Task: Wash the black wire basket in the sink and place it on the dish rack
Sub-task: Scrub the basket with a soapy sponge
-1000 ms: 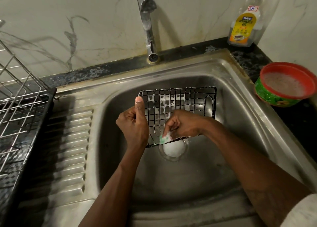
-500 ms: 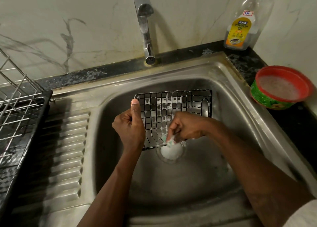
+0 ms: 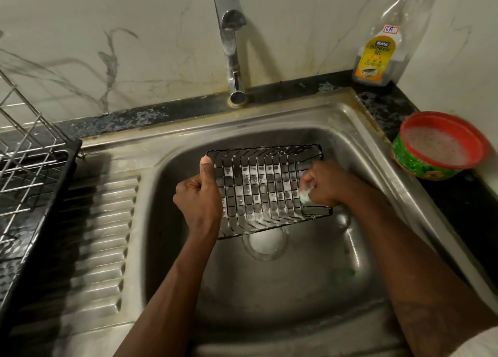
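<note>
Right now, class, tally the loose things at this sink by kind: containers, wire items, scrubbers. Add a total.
Containers: 2, dishwash gel bottle and red-rimmed bowl.
Wire items: 2, black wire basket and dish rack.
Scrubbers: 1, scrub pad in the right hand.
Total: 5.

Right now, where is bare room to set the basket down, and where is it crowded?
Free: the ribbed drainboard between the dish rack and the basin, and the basin floor this side of the drain. Crowded: mid-basin, where the left hand grips the black wire basket and the right hand holds a sponge; the right counter corner, with bottle and bowl.
</note>
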`<action>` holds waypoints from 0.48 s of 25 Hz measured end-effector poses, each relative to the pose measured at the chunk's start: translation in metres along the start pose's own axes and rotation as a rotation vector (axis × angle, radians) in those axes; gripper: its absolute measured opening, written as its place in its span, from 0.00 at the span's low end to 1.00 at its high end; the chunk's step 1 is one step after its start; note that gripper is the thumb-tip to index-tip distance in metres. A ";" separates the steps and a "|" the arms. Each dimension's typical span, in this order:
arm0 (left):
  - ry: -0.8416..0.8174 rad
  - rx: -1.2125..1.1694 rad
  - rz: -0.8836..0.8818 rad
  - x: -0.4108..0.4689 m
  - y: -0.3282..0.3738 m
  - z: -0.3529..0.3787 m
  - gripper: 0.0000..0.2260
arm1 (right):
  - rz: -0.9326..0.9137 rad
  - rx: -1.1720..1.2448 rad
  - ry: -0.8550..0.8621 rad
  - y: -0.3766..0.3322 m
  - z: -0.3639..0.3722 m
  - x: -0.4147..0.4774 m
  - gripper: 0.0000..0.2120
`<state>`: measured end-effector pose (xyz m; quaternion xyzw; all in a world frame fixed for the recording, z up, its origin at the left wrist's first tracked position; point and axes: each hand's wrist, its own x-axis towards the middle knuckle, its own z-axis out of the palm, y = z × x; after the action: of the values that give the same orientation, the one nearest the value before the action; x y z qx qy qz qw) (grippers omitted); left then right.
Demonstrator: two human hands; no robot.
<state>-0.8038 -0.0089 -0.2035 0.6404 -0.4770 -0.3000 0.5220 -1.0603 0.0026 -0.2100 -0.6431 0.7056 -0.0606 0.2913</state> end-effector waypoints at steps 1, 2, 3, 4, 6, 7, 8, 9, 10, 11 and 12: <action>0.008 0.006 -0.053 0.003 -0.002 -0.001 0.33 | 0.001 0.003 0.092 0.000 -0.001 -0.001 0.11; 0.020 0.013 -0.108 0.005 -0.003 -0.002 0.34 | -0.001 0.000 0.192 0.001 -0.003 -0.003 0.11; 0.032 0.026 -0.162 0.009 -0.005 -0.004 0.35 | -0.012 -0.013 0.295 0.003 -0.004 -0.003 0.11; 0.046 0.048 -0.207 0.012 -0.006 -0.006 0.35 | -0.031 -0.035 0.398 0.005 -0.005 -0.003 0.12; 0.070 0.110 -0.257 0.017 -0.005 -0.008 0.33 | -0.068 -0.051 0.579 0.007 -0.002 0.003 0.14; 0.072 0.125 -0.273 0.019 -0.004 -0.010 0.32 | -0.077 -0.037 0.652 0.006 -0.001 0.008 0.15; 0.071 0.120 -0.280 0.020 -0.003 -0.012 0.31 | -0.077 -0.024 0.695 0.006 0.001 0.013 0.15; 0.071 0.109 -0.277 0.021 -0.001 -0.013 0.31 | -0.084 -0.017 0.709 0.004 0.003 0.016 0.15; 0.072 0.100 -0.265 0.021 0.000 -0.014 0.32 | -0.097 -0.010 0.695 0.004 0.005 0.018 0.15; 0.073 0.100 -0.250 0.021 0.001 -0.015 0.33 | -0.111 0.001 0.660 0.004 0.007 0.019 0.14; 0.077 0.106 -0.232 0.019 0.002 -0.016 0.33 | -0.114 0.016 0.611 0.005 0.007 0.019 0.14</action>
<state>-0.7836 -0.0204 -0.1946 0.7289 -0.3946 -0.3081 0.4671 -1.0613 -0.0122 -0.2246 -0.6312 0.7230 -0.2727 0.0668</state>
